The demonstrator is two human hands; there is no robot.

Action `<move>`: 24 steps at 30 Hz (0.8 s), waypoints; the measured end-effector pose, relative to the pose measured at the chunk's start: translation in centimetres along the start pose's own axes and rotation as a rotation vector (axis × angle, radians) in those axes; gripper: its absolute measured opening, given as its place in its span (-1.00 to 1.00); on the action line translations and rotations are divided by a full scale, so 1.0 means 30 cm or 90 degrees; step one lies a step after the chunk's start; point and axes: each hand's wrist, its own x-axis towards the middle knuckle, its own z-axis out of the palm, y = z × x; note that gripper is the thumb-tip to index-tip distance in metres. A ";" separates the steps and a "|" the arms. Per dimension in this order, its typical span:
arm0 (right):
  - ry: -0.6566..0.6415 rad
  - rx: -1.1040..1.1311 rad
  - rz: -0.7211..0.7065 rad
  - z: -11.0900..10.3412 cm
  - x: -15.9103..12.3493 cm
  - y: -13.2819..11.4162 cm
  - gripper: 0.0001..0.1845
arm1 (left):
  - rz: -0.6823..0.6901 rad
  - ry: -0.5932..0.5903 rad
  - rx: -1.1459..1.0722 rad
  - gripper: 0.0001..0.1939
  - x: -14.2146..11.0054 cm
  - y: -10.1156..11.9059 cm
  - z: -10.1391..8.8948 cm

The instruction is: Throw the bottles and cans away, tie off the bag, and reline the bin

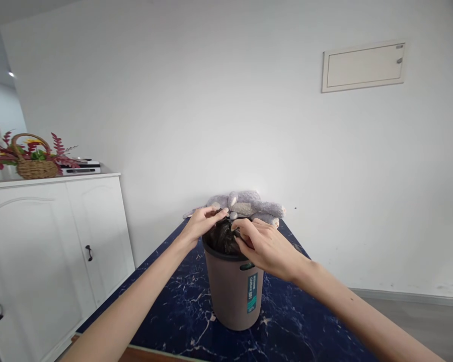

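Observation:
A brown garbage bin [228, 289] with a dark rim and a green label stands upright on the table. Crumpled inside its mouth is a black garbage bag [222, 239]. My left hand [204, 222] is over the far left of the rim, thumb and fingers closed on a gathered bit of the bag. On the right side, my right hand [262, 244] has its fingers curled in a pinch on the bag's top. The fingertips partly cover where they grip the thin plastic.
The dark blue marble-patterned table [173, 311] reaches to the wall. A grey plush toy [264, 206] lies at its far end, behind the bin. To the left stands a white cabinet [33, 251] with a flower basket [35, 167] on top.

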 end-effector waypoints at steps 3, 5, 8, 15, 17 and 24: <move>-0.057 0.061 0.029 -0.024 -0.040 -0.019 -0.78 | 0.054 0.048 0.197 -0.47 0.031 -0.034 -0.035; -0.085 0.116 0.058 -0.037 -0.072 -0.035 -0.78 | 0.065 0.062 0.233 -0.50 0.038 -0.053 -0.050; -0.101 0.195 0.109 -0.052 -0.115 -0.062 -0.81 | 0.068 0.071 0.237 -0.53 0.031 -0.077 -0.055; -0.058 0.151 0.244 -0.067 -0.116 -0.006 -0.80 | 0.040 0.041 0.151 -0.46 -0.016 -0.099 -0.068; -0.016 0.082 0.255 -0.061 -0.087 0.020 -0.81 | 0.017 0.039 0.063 -0.45 -0.030 -0.107 -0.082; -0.075 0.014 0.169 0.006 0.051 0.002 -0.61 | -0.081 0.221 -0.135 -0.27 -0.160 -0.385 -0.113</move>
